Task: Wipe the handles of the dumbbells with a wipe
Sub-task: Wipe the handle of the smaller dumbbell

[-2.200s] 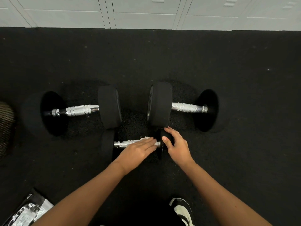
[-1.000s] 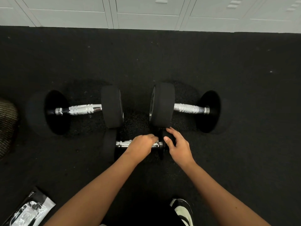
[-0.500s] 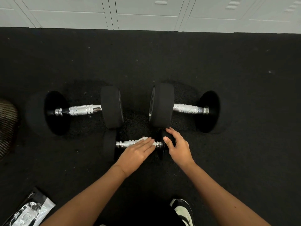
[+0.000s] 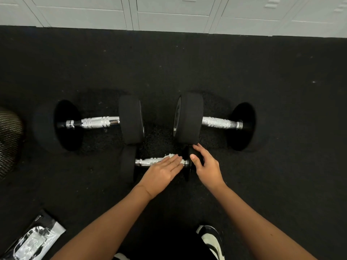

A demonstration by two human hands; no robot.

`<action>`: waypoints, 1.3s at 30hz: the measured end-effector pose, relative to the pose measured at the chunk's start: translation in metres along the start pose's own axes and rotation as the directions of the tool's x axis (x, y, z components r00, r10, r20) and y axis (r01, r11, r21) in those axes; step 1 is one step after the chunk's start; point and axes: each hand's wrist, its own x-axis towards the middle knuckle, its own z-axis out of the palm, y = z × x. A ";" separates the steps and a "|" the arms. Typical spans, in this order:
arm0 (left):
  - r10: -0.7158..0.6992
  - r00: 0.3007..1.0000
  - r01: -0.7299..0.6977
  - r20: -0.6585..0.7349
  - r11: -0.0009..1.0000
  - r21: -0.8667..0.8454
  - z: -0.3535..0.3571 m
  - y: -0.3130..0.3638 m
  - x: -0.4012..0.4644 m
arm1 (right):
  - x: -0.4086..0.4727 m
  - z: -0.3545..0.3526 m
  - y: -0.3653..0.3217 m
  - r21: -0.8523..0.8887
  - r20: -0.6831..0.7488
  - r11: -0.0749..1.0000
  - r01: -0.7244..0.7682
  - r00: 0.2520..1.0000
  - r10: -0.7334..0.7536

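Chrome shows on the handle of the small dumbbell (image 4: 144,162), which lies on the black rubber floor (image 4: 281,175) nearest the person. The left hand (image 4: 161,173) lies flat with straight fingers, pressing a white wipe (image 4: 170,156) onto that handle. The right hand (image 4: 205,166) curls round the small dumbbell's right weight. Two larger dumbbells, the left dumbbell (image 4: 129,120) and the right dumbbell (image 4: 190,118), lie just beyond. A wipe packet (image 4: 35,241) lies near left.

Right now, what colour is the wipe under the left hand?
White, peeking out by the left hand's fingertips; wipe, head view.
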 end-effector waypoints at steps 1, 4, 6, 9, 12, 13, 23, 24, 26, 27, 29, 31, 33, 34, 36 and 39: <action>0.036 0.999 -0.036 0.015 0.999 0.007 0.000 0.000 -0.002 | 0.000 0.000 0.000 0.002 0.001 1.000 -0.004 1.000 0.004; 0.091 0.996 -0.091 0.014 0.995 0.042 -0.004 0.000 -0.007 | 0.000 0.000 -0.001 -0.009 0.000 1.000 -0.005 1.000 0.005; 0.040 0.998 -0.038 -0.055 0.999 0.026 -0.003 0.008 -0.007 | 0.000 0.001 0.000 -0.006 -0.005 1.000 -0.004 1.000 0.004; -0.539 0.835 0.472 -0.105 0.803 -0.364 -0.009 0.045 -0.003 | -0.001 0.001 0.000 0.011 0.001 1.000 -0.015 1.000 0.015; -0.890 0.022 0.594 0.455 -0.355 -0.722 -0.016 0.062 0.012 | -0.002 0.001 0.000 0.000 0.004 1.000 -0.018 1.000 0.018; -0.784 -0.136 0.408 0.606 -0.602 -0.687 -0.014 0.059 0.017 | -0.002 0.001 0.000 -0.004 0.003 1.000 -0.018 1.000 0.018; -0.549 -0.272 0.007 0.791 -0.823 -0.569 0.003 0.052 0.028 | -0.002 0.002 -0.001 0.016 0.004 0.999 -0.036 0.999 0.036; -0.549 -0.269 -0.034 0.792 -0.816 -0.577 0.002 0.052 0.029 | -0.002 0.002 0.000 0.016 0.003 0.999 -0.035 0.999 0.035; -0.550 -0.250 -0.087 0.797 -0.807 -0.585 0.001 0.051 0.037 | -0.002 0.002 0.000 0.009 0.002 1.000 -0.030 1.000 0.030; -0.552 -0.229 -0.117 0.802 -0.802 -0.585 0.000 0.051 0.040 | -0.002 0.003 0.001 0.005 0.000 1.000 -0.028 1.000 0.028; -0.550 -0.194 -0.148 0.812 -0.802 -0.579 -0.001 0.051 0.046 | -0.002 0.004 0.002 -0.003 -0.013 1.000 -0.022 1.000 0.022; -0.551 -0.164 -0.118 0.818 -0.812 -0.571 -0.002 0.056 0.049 | -0.002 0.004 0.002 -0.010 -0.020 1.000 -0.016 1.000 0.015; -0.543 -0.148 -0.119 0.827 -0.820 -0.560 0.001 0.056 0.048 | -0.001 0.004 0.001 -0.009 -0.022 1.000 -0.015 1.000 0.015; -0.528 -0.136 -0.140 0.839 -0.828 -0.543 0.001 0.055 0.047 | -0.001 0.004 0.001 -0.007 -0.018 1.000 -0.016 1.000 0.016; -0.500 -0.140 -0.147 0.854 -0.843 -0.518 -0.002 0.052 0.046 | -0.001 0.004 0.001 -0.004 -0.013 1.000 -0.019 1.000 0.019; -0.493 -0.159 -0.131 0.855 -0.848 -0.513 -0.005 0.054 0.046 | -0.002 0.004 0.000 -0.019 -0.018 1.000 -0.019 1.000 0.018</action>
